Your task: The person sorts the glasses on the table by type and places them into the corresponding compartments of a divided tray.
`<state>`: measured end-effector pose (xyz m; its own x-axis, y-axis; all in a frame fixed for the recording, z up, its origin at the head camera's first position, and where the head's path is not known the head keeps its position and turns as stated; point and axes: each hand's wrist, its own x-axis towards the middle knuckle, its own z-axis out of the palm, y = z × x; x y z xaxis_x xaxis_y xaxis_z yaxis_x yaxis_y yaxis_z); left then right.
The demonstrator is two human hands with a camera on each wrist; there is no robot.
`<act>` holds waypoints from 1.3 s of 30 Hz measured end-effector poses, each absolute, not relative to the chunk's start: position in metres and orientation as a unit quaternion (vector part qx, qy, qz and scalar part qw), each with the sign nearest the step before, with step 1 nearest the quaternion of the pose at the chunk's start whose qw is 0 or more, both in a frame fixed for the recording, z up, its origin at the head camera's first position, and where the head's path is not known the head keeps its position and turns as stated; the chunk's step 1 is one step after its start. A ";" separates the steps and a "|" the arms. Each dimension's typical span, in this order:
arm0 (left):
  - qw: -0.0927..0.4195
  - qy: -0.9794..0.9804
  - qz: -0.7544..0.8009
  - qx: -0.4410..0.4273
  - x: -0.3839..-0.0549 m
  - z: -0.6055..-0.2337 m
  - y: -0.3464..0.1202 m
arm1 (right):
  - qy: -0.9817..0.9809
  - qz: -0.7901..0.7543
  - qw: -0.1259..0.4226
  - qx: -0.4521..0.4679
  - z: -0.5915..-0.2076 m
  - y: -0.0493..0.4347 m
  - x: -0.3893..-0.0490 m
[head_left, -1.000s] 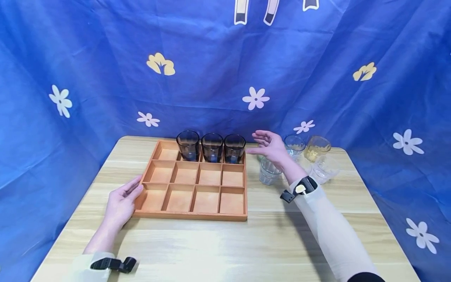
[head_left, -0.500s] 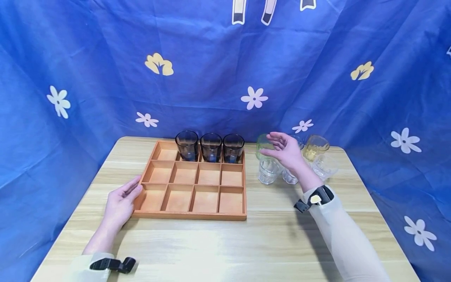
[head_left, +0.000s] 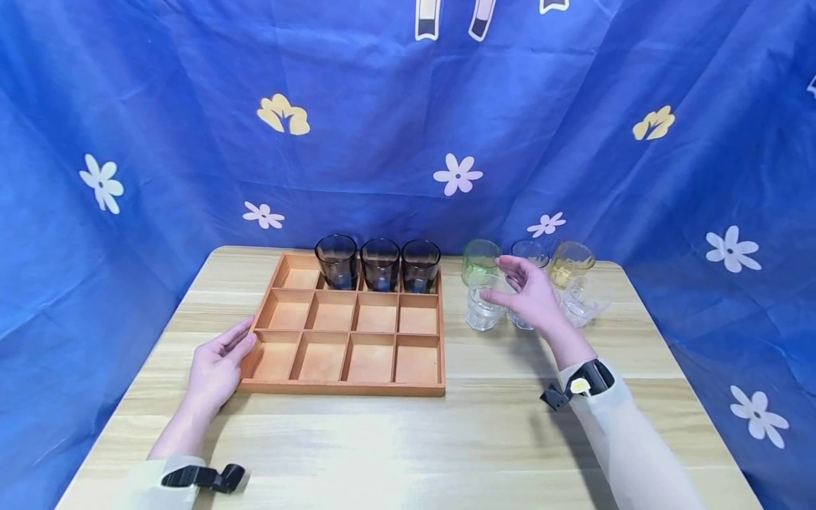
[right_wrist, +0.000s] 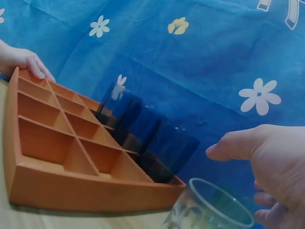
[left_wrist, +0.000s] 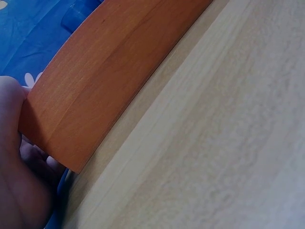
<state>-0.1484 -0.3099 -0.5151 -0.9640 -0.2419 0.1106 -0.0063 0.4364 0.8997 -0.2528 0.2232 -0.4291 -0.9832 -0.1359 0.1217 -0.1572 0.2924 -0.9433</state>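
- While the left hand (head_left: 217, 365) grips the tray (head_left: 341, 388) by its left side, thumb at the rim, we see the right hand (head_left: 532, 294) over the glasses at the right of the table (head_left: 357, 453).
- We find the right hand's thumb and fingers curved loosely apart, with no grip on anything, just beside the near clear glass (head_left: 482, 315); whether they touch it, we cannot tell.
- That near clear glass stands upright on the table, a little right of the tray, with the green glass (head_left: 474, 270) just behind it.
- Lying flat, the tray shows us three rows of four compartments.
- We count three dark glasses (head_left: 380, 265) side by side in its back row, in the second, third and fourth compartments from the left.
- Farther right we pick out the yellow glass (head_left: 574, 258) at the back, another clear glass (head_left: 581, 301) in front of it, and two middle glasses (head_left: 521, 320) partly hidden by the right hand.
- On both wrists we note black straps (head_left: 596, 375) over pale sleeves (head_left: 637, 443); behind the table hangs a blue cloth (head_left: 357, 156) with white and yellow flowers.
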 end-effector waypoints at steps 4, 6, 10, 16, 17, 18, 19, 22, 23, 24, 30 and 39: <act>0.116 -0.841 -0.523 0.072 -0.149 -0.515 -0.310 | -0.807 0.583 0.013 0.089 -0.435 0.223 -0.250; 0.119 -0.843 -0.520 0.067 -0.149 -0.515 -0.310 | -0.811 0.578 0.018 0.088 -0.438 0.222 -0.249; 0.123 -0.843 -0.520 0.066 -0.150 -0.515 -0.311 | -0.813 0.575 0.023 0.088 -0.445 0.220 -0.248; 0.124 -0.841 -0.522 0.067 -0.150 -0.516 -0.310 | -0.814 0.574 0.028 0.082 -0.457 0.219 -0.245; 0.125 -0.841 -0.523 0.065 -0.151 -0.516 -0.310 | -0.815 0.573 0.031 0.079 -0.459 0.218 -0.244; 0.125 -0.840 -0.524 0.065 -0.151 -0.516 -0.311 | -0.815 0.573 0.034 0.077 -0.461 0.218 -0.244; 0.125 -0.839 -0.525 0.065 -0.151 -0.516 -0.311 | -0.815 0.573 0.038 0.076 -0.462 0.218 -0.243; 0.123 -0.841 -0.522 0.067 -0.151 -0.516 -0.311 | -0.816 0.571 0.053 0.076 -0.467 0.216 -0.241; 0.123 -0.842 -0.521 0.067 -0.151 -0.516 -0.311 | -0.817 0.568 0.059 0.078 -0.469 0.216 -0.241; 0.123 -0.842 -0.521 0.068 -0.151 -0.516 -0.311 | -0.819 0.564 0.066 0.078 -0.471 0.215 -0.240; 0.123 -0.842 -0.521 0.068 -0.151 -0.517 -0.311 | -0.810 0.572 0.101 0.079 -0.483 0.209 -0.237; 0.123 -0.840 -0.524 0.068 -0.147 -0.515 -0.309 | -0.774 0.627 0.065 0.064 -0.490 0.204 -0.238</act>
